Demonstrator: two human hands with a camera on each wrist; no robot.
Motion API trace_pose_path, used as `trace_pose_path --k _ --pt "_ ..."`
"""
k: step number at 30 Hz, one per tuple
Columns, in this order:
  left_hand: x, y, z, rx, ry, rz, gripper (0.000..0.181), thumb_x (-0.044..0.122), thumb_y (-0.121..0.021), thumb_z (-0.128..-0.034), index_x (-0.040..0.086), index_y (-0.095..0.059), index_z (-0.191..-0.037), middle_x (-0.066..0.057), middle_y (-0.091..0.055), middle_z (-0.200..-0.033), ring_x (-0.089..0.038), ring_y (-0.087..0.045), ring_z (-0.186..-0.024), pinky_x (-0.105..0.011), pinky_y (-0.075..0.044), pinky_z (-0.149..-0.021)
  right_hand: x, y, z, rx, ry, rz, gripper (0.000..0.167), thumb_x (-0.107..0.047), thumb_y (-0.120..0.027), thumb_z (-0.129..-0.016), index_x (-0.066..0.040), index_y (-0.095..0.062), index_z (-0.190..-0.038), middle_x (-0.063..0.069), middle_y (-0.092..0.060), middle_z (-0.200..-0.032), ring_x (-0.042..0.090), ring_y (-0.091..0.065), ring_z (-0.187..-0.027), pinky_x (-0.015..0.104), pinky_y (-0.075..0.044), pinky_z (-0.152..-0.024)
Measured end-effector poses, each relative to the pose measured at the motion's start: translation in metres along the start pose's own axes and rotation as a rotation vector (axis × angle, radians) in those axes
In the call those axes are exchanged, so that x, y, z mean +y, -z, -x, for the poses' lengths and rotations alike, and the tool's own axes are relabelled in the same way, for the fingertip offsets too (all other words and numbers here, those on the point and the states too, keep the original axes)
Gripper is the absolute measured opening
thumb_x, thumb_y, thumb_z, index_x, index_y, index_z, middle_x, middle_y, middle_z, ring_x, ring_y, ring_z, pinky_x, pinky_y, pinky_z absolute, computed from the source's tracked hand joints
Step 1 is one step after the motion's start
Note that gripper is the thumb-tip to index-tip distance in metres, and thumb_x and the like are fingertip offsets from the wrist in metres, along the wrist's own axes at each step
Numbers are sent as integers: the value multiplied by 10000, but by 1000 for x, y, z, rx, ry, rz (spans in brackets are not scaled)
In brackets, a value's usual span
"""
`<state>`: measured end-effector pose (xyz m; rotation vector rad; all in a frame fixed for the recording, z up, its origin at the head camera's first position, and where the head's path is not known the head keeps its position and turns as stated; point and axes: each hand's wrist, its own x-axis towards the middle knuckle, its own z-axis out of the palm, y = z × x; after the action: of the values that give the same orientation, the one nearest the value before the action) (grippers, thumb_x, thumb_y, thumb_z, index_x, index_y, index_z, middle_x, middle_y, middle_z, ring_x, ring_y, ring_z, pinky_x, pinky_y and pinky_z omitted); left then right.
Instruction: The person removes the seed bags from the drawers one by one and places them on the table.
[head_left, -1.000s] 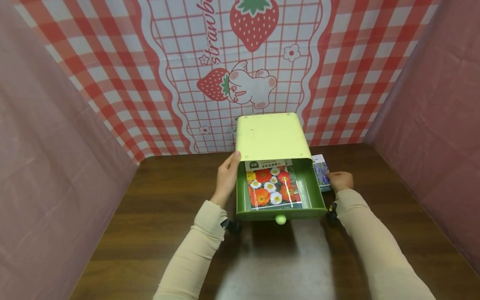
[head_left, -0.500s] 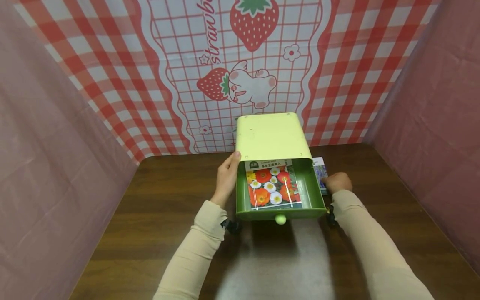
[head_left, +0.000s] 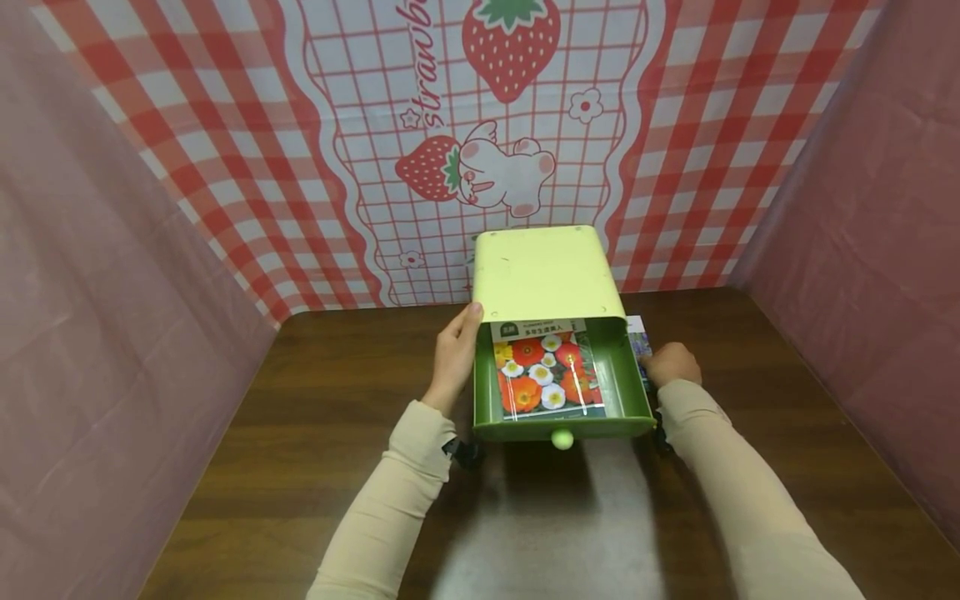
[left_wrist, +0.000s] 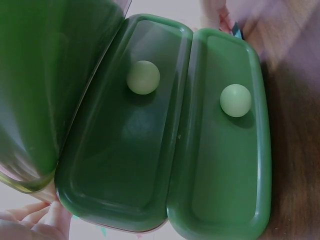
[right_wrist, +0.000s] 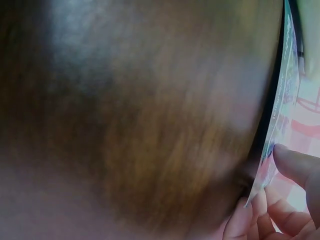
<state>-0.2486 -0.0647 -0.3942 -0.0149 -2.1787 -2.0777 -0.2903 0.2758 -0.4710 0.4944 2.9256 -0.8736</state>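
A small pale yellow-green drawer cabinet (head_left: pixel 549 271) stands on the table, its upper green drawer (head_left: pixel 626 383) pulled out. Inside that drawer lies a seed packet (head_left: pixel 542 375) printed with red, orange and white poppies. My left hand (head_left: pixel 452 358) rests against the cabinet's left side, fingers extended near its front corner. To the right of the cabinet, my right hand (head_left: pixel 673 365) pinches a packet with purple flowers (head_left: pixel 638 342), partly hidden by the hand and cabinet. In the right wrist view, thumb and fingers grip the edge of this purple-flower packet (right_wrist: pixel 272 135).
Two drawer fronts with round knobs (left_wrist: pixel 236 100) show in the left wrist view. The brown wooden table (head_left: pixel 322 417) reaches a strawberry-print cloth (head_left: pixel 360 150) behind the cabinet. Pink curtains (head_left: pixel 862 250) hang at both sides.
My right hand has shifted left with the purple-flower packet, which now sits closer to the cabinet's right side and slightly nearer me. The left hand, cabinet and poppy packet stay in place.
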Motion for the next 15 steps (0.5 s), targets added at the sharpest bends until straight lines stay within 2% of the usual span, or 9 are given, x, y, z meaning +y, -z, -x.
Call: trace_pose_path --k 1,4,9,12,15 --pt "-5 0 -3 3 -3 5 586 488 -493 -1002 110 -476 -1450 -71 -457 -1514 -248 -387 -1431 -404 -308 -1203 0 0 -1 -1 0 11 410 -372 -595 -905 16 -686 -811 246 -685 -931 404 -650 -867 427 -514 -599" --pt "-5 -1 -2 8 -7 8 595 504 -499 -994 115 -487 -1445 -67 -472 -1505 -243 -401 -1423 -400 -319 -1199 3 -3 -6 -4 5 36 394 -374 -580 -908 -7 -674 -798 238 -683 -935 404 -655 -869 408 -507 -562" --pt "-5 -1 -2 14 -3 8 595 503 -500 -994 116 -492 -1445 -68 -487 -1495 -237 -417 -1413 -394 -341 -1187 5 -6 -13 0 19 60 375 -357 -572 -911 -10 -676 -813 272 -677 -989 444 -652 -912 442 -513 -561" --pt "-5 -1 -2 17 -7 1 595 496 -497 -997 102 -492 -1443 -76 -488 -1493 -244 -418 -1412 -394 -338 -1188 6 -6 -14 10 39 67 380 -351 -564 -914 6 -687 -864 289 -673 -1011 461 -648 -923 468 -520 -574" --pt "-5 -1 -3 18 -13 -3 594 489 -495 -1000 92 -490 -1442 -79 -485 -1495 -248 -415 -1414 -394 -332 -1192 4 -4 -14 34 76 55 398 -342 -541 -926 26 -682 -981 295 -667 -1057 467 -642 -944 485 -520 -600"
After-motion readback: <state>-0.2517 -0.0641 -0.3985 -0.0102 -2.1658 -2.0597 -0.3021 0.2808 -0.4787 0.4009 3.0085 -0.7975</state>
